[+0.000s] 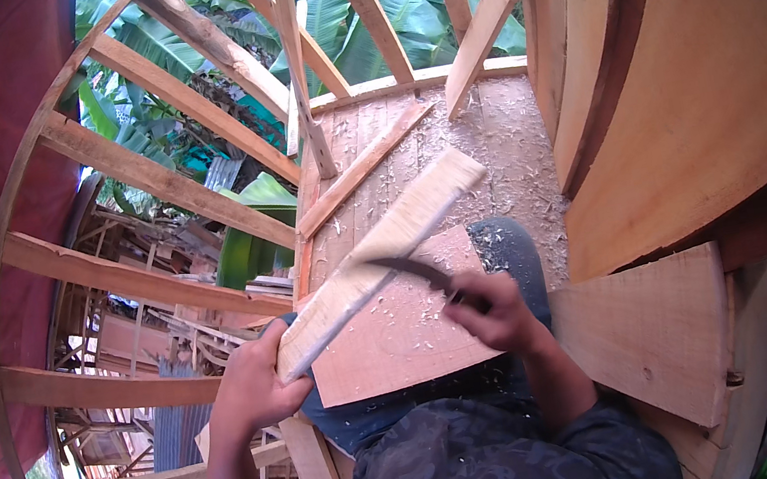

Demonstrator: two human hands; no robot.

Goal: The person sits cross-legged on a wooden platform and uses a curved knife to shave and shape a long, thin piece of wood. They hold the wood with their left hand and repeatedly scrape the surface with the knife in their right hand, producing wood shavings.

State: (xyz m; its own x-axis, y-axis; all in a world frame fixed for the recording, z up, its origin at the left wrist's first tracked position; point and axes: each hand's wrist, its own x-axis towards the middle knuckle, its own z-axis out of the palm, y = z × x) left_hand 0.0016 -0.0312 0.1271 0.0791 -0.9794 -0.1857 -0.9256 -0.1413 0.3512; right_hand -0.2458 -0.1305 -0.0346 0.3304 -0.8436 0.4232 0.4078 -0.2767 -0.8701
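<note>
My left hand (257,380) grips the near end of a pale wooden plank (400,216), which slants up and away to the right. In my right hand (499,313) is a dark curved knife (417,267), its handle wrapped by my fingers. The blade reaches left to the plank's middle, at its right-hand edge; I cannot tell how deep it touches. Under both lies a flat pinkish wooden board (372,353) across my lap, dotted with shavings. More shavings cling to my dark trousers (511,254).
Wood shavings cover the plank floor (505,148) ahead, where a loose wooden strip (367,169) lies. Slatted wooden framing (162,190) curves along the left, with timber scraps beyond it. Large wooden panels (712,83) stand at the right, above a broad board (647,327) beside my right arm.
</note>
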